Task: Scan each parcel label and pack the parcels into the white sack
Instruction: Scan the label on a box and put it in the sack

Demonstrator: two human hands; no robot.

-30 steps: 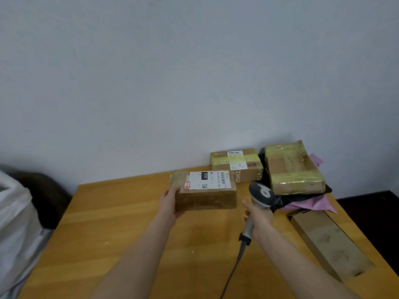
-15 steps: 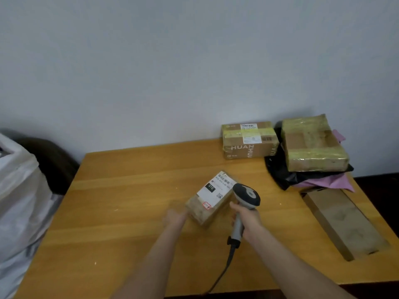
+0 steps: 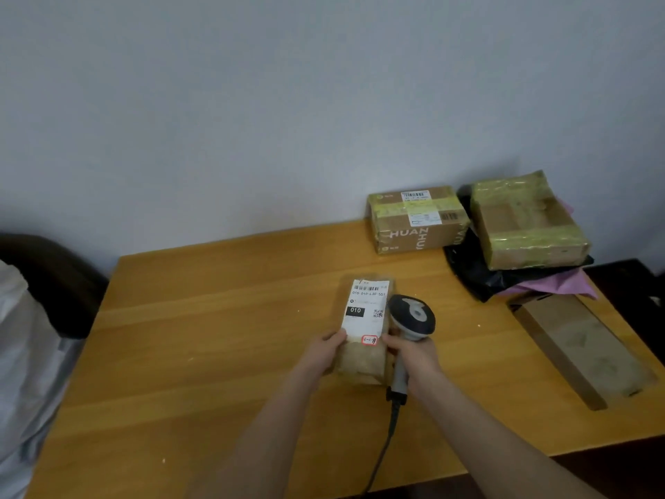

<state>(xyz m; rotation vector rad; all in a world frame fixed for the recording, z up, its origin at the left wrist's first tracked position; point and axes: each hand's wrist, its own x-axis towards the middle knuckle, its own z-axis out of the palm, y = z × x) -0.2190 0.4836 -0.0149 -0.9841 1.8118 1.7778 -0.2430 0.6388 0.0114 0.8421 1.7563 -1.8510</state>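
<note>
- The parcel (image 3: 363, 361), skewed half a second ago, now lies straight between the grips; the left grip (image 3: 324, 349) pinches its edge.
- The right grip (image 3: 414, 354) clasps the scanner (image 3: 412, 315).
- Wooden tabletop (image 3: 216, 336); white sack (image 3: 21, 354) far left of the grips.

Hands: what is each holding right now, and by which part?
Left hand grips the labelled brown parcel at its near left edge. Right hand grips the barcode scanner by its handle, just below the head.
</note>
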